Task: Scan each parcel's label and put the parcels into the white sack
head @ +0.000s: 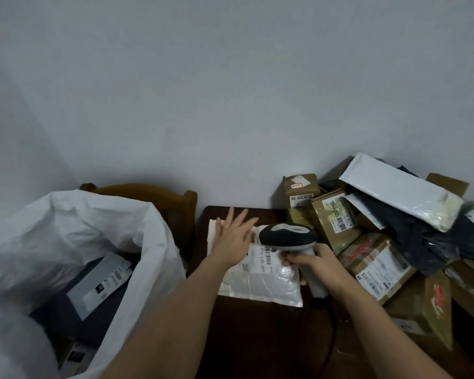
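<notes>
From the head view, a white padded parcel point(253, 266) lies flat on the dark table point(257, 337), right in front of the person. Its label point(260, 258) faces up. The left hand point(234, 236) is over the far end of the parcel with its fingers spread straight, so its grip is let go and it holds nothing. I cannot tell if it presses the parcel or just floats above it. The right hand point(316, 265) has its grip wrapped tight round the handle of the scanner point(288, 236), and the scanner head sits just above the label. The white sack point(74, 228) stands wide open on the left, beside the table, with some parcels already inside. A pile of brown boxes point(367, 250) and soft mail bags point(402, 192) waits on the right. The white parcel looks light, soft and puffy, and its shiny skin may be slippery. I think it is best to pinch it by an edge or corner, or slide the fingers under it, so it does not slip away.
</notes>
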